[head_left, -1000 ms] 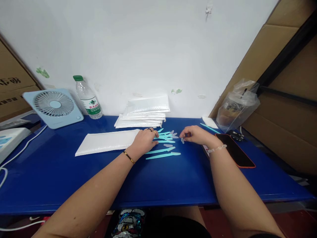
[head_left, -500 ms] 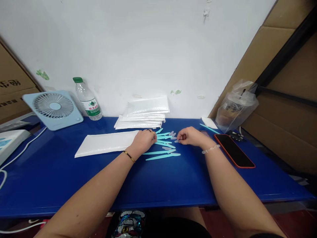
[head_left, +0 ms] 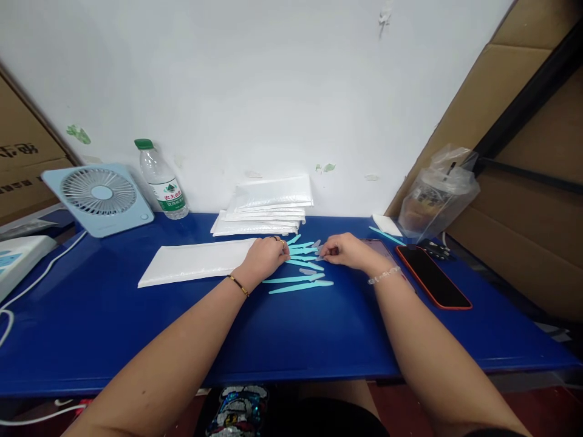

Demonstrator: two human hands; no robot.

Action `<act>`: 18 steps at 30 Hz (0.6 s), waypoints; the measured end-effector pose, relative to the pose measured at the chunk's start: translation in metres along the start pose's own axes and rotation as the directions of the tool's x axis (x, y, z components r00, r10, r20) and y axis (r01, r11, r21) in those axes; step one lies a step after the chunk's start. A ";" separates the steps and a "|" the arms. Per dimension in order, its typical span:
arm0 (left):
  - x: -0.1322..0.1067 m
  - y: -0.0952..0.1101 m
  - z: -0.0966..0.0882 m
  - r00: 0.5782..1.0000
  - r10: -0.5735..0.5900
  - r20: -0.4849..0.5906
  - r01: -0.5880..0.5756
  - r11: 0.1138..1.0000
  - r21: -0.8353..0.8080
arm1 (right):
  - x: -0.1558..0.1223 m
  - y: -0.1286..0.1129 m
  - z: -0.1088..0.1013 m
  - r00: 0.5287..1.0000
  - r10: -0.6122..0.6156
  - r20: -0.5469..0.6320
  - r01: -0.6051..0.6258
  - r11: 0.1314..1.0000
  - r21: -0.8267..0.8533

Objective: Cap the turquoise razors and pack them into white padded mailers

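Several light teal eyebrow razors (head_left: 300,286) lie fanned out on the blue table, with translucent blade caps (head_left: 307,272) loose among them. My left hand (head_left: 266,258) is closed at the handle end of one razor, and it hides the ends of others. It also rests over the right end of a white padded envelope (head_left: 191,261). At the blade side, my right hand (head_left: 341,250) pinches a small translucent cap (head_left: 319,258) against the razor tips. Whether the cap sits on a blade I cannot tell.
A stack of white padded envelopes (head_left: 268,206) stands by the wall. Left are a blue fan (head_left: 101,197) and a water bottle (head_left: 164,188). Right are an orange-edged phone (head_left: 432,276), a bagged drink cup (head_left: 430,200), a white card (head_left: 387,225) and another teal razor (head_left: 385,235).
My right hand has moved slightly left, bringing the translucent cap closer to the razor tips. My left hand has stayed in place.
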State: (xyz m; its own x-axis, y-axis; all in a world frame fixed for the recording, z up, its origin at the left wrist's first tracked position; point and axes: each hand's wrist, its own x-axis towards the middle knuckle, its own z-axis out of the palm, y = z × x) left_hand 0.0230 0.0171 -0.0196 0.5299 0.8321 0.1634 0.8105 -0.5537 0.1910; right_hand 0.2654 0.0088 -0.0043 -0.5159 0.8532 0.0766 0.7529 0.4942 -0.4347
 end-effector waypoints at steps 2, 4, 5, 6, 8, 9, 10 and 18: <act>0.000 0.001 0.001 1.000 -0.001 0.004 0.001 1.000 -0.007 | 0.001 -0.003 0.001 1.000 -0.026 -0.007 0.026 1.000 0.000; 0.000 0.001 0.002 1.000 -0.001 0.012 0.001 1.000 -0.018 | 0.002 -0.006 0.001 0.999 -0.035 -0.004 0.035 0.999 0.008; 0.000 0.002 0.002 1.000 0.001 0.016 0.000 1.000 -0.020 | 0.002 -0.007 0.001 0.999 -0.033 0.002 0.033 0.999 0.011; 0.000 0.002 0.003 1.000 0.001 0.019 -0.001 1.000 -0.019 | 0.002 -0.008 0.001 1.000 -0.026 0.006 0.026 1.000 0.014; 0.001 0.002 0.003 1.000 0.002 0.018 -0.002 1.000 -0.011 | 0.001 -0.008 -0.001 1.000 -0.004 0.007 0.004 1.000 0.006; 0.001 0.002 0.003 1.000 0.003 0.015 -0.003 1.000 -0.008 | 0.001 -0.008 -0.001 1.000 0.006 0.006 -0.006 1.000 0.000; 0.001 0.002 0.002 1.000 0.003 0.014 -0.002 1.000 -0.008 | 0.001 -0.007 -0.001 1.000 0.012 0.004 -0.012 1.000 -0.003; -0.001 0.007 0.003 0.998 0.028 0.049 -0.025 0.998 -0.065 | 0.006 -0.005 0.012 0.997 -0.081 0.011 0.080 0.992 0.096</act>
State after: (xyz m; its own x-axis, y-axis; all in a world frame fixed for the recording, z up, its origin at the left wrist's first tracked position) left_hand 0.0292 0.0126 -0.0216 0.5642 0.8166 0.1215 0.7789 -0.5753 0.2498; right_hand 0.2537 0.0096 -0.0121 -0.5798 0.8084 0.1015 0.6667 0.5424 -0.5112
